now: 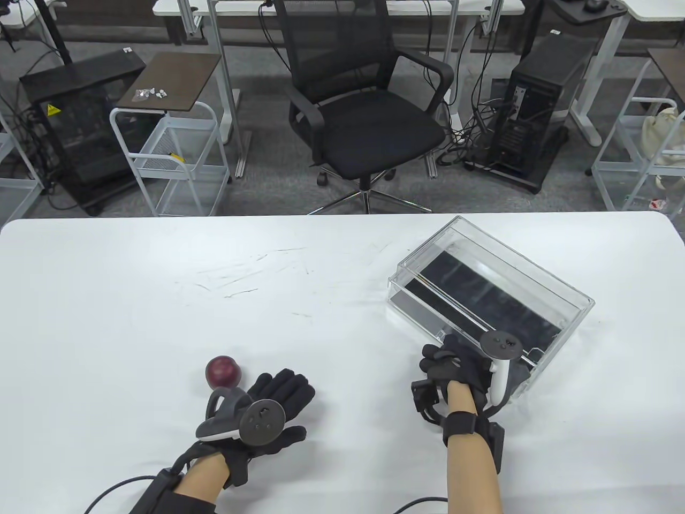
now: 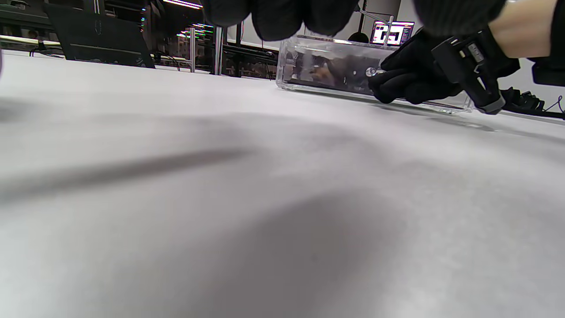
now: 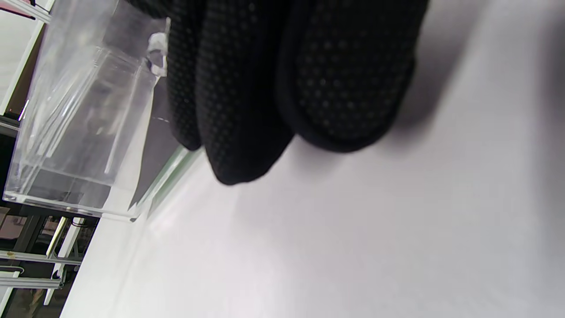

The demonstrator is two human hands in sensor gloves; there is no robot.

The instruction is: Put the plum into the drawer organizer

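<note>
Right now the plum (image 1: 223, 372) sits on the white table (image 1: 160, 300), just beside the left hand (image 1: 267, 415), near its fingers but w/ a sliver of tabletop between them. That hand lies flat, palm down, fingers spread loosely fwd, holding nothing. Over on the right stands the clear drawer organizer (image 1: 489, 292), set at an angle, well apart from the plum. The right hand (image 1: 463, 369) is at the organizer's near front corner, fingers curled in against the drawer front; left wrist view shows its fingertips (image 2: 393, 84) pinching round a small knob (image 2: 370, 72) there. Right wrist view is mostly glove, w/ the acrylic wall (image 3: 79, 115) alongside. An office chair (image 1: 364, 107) stands behind the table.
</note>
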